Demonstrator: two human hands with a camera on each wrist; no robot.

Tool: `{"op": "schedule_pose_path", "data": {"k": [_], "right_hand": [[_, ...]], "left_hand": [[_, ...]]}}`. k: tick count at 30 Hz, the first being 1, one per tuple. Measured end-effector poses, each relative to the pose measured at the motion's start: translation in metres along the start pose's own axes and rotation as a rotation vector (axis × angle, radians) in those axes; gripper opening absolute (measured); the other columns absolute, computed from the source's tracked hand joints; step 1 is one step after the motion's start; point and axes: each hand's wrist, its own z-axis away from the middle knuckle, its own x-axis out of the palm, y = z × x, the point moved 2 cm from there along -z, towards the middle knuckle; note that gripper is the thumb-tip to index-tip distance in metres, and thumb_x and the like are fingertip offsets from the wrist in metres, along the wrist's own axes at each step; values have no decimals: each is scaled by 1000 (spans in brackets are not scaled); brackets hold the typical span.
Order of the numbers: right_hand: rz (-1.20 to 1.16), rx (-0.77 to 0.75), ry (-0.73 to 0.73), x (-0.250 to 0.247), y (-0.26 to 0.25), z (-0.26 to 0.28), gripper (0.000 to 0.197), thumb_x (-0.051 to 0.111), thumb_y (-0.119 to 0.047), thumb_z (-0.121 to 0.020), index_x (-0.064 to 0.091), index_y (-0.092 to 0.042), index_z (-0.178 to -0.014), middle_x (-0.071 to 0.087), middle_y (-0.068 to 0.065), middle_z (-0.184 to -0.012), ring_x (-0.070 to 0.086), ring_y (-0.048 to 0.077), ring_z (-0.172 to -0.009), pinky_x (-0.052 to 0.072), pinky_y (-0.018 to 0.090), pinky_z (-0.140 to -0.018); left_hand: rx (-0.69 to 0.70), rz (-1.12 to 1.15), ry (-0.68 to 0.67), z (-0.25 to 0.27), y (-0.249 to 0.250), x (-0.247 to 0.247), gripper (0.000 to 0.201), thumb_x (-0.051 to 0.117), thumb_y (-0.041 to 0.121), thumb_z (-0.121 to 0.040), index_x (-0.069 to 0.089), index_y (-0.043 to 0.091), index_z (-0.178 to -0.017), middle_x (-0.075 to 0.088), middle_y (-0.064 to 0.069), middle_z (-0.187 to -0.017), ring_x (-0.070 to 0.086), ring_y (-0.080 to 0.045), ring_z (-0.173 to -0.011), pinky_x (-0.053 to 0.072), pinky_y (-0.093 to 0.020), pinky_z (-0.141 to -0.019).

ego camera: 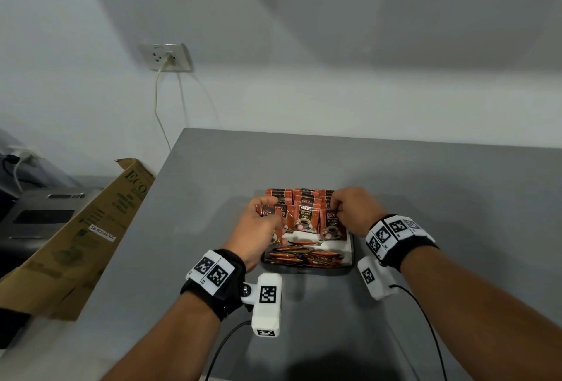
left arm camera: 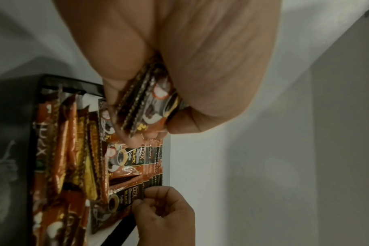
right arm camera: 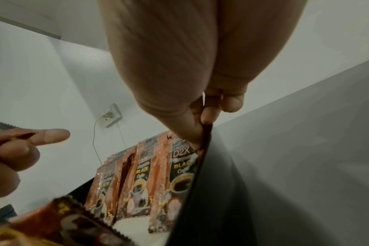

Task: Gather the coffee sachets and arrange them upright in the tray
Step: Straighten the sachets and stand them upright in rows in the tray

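Over the tray (ego camera: 351, 247), left hand (ego camera: 258, 228) is gripping a sachet bundle (left arm camera: 145, 103) while right hand (ego camera: 354, 207) is pinching the front upright sachet (ego camera: 333, 224); careless insertion risks toppling rows.

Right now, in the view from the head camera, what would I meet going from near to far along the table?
Wrist camera → loose sachets lying flat in the tray → upright sachets → bare grey table → wall.

Tray (ego camera: 349, 259) sits mid-tabletop (ego camera: 425, 198). Upright sachets (ego camera: 307, 216) in rows fill its far part; loose sachets (ego camera: 304, 256) lie flat in its near part. Cardboard box (ego camera: 76, 243) left of tabletop; wall socket (ego camera: 165, 57) behind.
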Motion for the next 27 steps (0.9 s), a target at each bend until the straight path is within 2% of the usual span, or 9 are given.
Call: {"op": "schedule_pose_path", "data": {"k": [3,7,10,12,15,18,22,24,27], "right_hand": [[-47,-7,56,-7,-3,5,16,63,-5,-86,65,-21,-87,62,1,-99,61,20,-91,55,36,-83],[-345,-75,180,-35,-24,23,5,72,-17,-84,69,-20,-86,67,-7,-88,62,6,-79,48,18,-70],[-527,-159,8,-47,-55,35,12,76,-25,-83,71,-27,-94,72,-10,-88,67,0,-81,54,17,-76],[-552,-194,-47,-48,-66,35,17,79,-17,-80,73,-25,-94,73,-7,-87,69,4,-80,57,23,-79],[-516,-178,15,-53,-64,27,18,78,-8,-78,74,-23,-87,74,-6,-79,67,4,-72,56,23,-74],[-452,-113,26,-51,-57,17,15,74,-7,-85,72,-22,-85,75,-7,-74,70,1,-67,57,21,-71],[-281,-41,-16,-29,-54,4,16,71,-4,-86,73,-21,-87,71,-5,-81,70,11,-79,59,29,-79],[-227,-22,-57,-17,-57,0,22,66,1,-86,72,-19,-88,68,-4,-83,68,15,-80,58,30,-73],[-160,0,-87,-6,-60,-4,29,56,8,-84,68,-17,-88,66,-2,-89,64,16,-79,47,21,-58]], "left_hand": [[39,-51,-25,0,-1,4,53,53,-19,-80,52,12,-122,66,-8,-83,64,-20,-70,53,-39,-71],[133,-146,-92,0,0,12,51,72,-11,-78,55,19,-116,74,-10,-91,70,-21,-75,55,-34,-74],[186,-153,-123,-3,4,24,57,77,-12,-73,56,15,-118,72,-9,-97,69,-16,-78,54,-27,-70],[207,-147,-136,-6,7,29,61,78,-14,-70,55,14,-118,71,-10,-99,70,-16,-81,55,-28,-71],[198,-119,-76,-9,9,28,60,81,-7,-72,53,14,-120,71,-9,-96,69,-17,-77,57,-31,-69],[152,-76,81,-11,11,12,42,71,3,-86,50,16,-120,69,-10,-96,67,-11,-62,52,-25,-55],[117,-68,180,-14,5,-8,32,59,1,-92,51,15,-119,63,-6,-83,58,-12,-59,50,-27,-56],[103,-92,180,-13,2,-14,33,61,3,-92,51,17,-120,63,-5,-82,57,-13,-62,50,-30,-59],[69,-85,154,-10,-3,-20,32,60,2,-93,51,17,-119,63,-6,-84,59,-10,-58,49,-29,-58]]}}
